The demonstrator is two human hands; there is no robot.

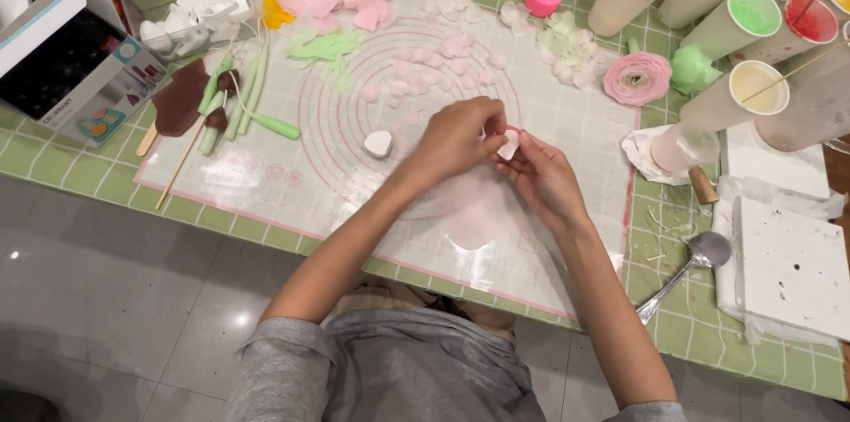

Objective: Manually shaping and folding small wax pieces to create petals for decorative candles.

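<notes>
My left hand [458, 134] and my right hand [542, 176] meet over a translucent mat [266, 176] with red rings. Together they pinch a small pale pink wax petal [508, 145] between the fingertips. A little white heart-shaped piece [378, 143] lies on the mat just left of my left hand. Several pale pink petals [447, 63] are scattered on the mat beyond my hands.
Paper cups [735, 22] of coloured wax stand at the back right, beside a finished pink flower [637, 77]. Green stems [249, 108] and a brown piece [180, 100] lie left. A spoon [693, 263] and white slab [791, 267] sit right. A box [75, 63] is far left.
</notes>
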